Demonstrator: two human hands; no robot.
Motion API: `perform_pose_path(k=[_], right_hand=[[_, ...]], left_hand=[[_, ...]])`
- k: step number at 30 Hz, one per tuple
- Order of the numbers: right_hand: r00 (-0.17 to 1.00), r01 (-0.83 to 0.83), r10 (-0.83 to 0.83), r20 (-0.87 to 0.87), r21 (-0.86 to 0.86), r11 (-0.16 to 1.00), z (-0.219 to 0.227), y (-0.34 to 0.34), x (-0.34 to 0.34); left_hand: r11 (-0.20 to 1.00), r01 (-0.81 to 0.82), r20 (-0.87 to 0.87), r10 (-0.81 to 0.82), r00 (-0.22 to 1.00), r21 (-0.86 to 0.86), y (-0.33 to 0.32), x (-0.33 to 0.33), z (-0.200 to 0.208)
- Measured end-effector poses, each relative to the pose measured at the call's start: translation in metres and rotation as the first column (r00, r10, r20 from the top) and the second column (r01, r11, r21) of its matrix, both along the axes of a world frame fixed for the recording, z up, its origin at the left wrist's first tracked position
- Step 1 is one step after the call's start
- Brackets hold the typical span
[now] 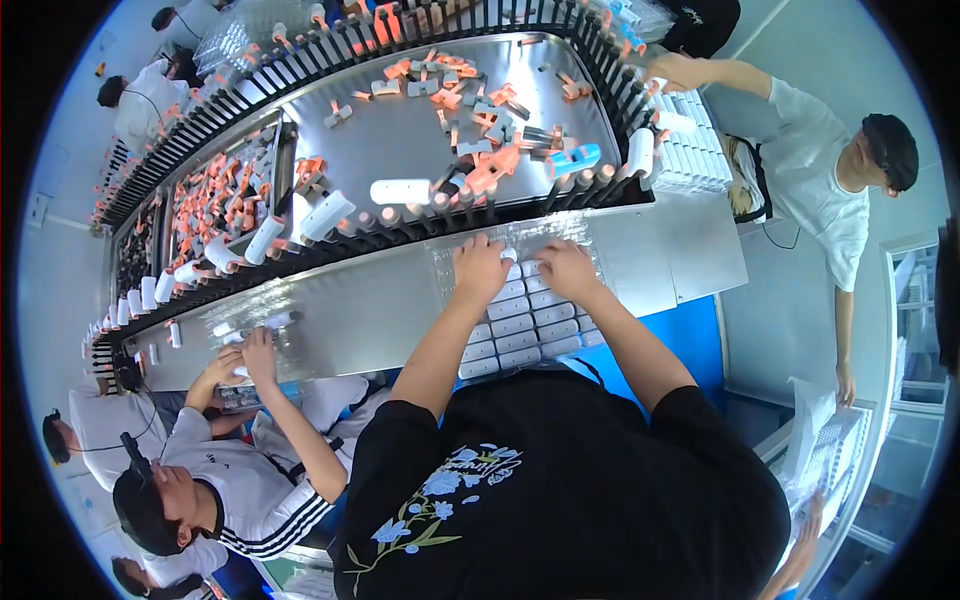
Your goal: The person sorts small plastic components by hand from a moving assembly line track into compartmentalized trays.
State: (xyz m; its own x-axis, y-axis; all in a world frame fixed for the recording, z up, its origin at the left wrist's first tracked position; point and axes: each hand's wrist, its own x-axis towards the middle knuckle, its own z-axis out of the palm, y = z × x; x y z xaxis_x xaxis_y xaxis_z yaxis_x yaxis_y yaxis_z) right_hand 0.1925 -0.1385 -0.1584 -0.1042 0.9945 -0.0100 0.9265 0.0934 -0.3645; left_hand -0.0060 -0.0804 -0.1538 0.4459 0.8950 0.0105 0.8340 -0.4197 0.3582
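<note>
A clear plastic tray (441,268) lies on the steel table in front of me, with rows of white, rounded plastic pieces (516,324) in its nearer part. At the tray's far left, my left hand (480,270) has its fingers bent, and its thumb and fingertips close on a small white plastic piece (509,255). My right hand (568,270) is just to the right over the far row, fingers bent down and slightly apart, touching the tray area. Nothing shows held in it; its fingertips are partly hidden.
Beyond the tray, a moving-line rack of black pegs (420,222) carries white and orange pieces around a steel basin (350,150) of orange and grey parts. A co-worker (240,480) handles white pieces at left; another person (830,165) stands at right by stacked white trays (690,150).
</note>
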Motion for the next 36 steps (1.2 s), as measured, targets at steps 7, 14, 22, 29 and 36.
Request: perform_pose_path(k=[7,14,22,29,36], right_hand=[[0.953,-0.005,0.030,-0.302,0.084,0.996,0.053,-0.007,0.009],[0.426,0.449,-0.101,-0.899,0.113,0.886,0.111,-0.021,0.054],[0.541,0.669,-0.245,-0.805,0.236,0.704,0.138,0.002,0.146],[0.949,0.310,-0.272,-0.158,0.323,0.894,0.187,0.098,0.233],[0.745,0.649,-0.555,-0.370,0.210,0.731,0.179,0.087,0.183]], left_hand=[[0.995,-0.082,0.687,0.017,0.727,0.062,-0.028,-0.016,0.071],[0.944,0.094,0.368,-0.214,0.905,0.318,0.055,-0.012,0.185],[0.988,-0.140,-0.123,0.146,0.982,0.059,0.099,-0.026,0.181],[0.965,-0.219,0.049,0.214,0.976,0.141,0.090,-0.082,0.166],[0.692,-0.314,0.401,0.038,0.915,0.650,-0.002,-0.105,0.139]])
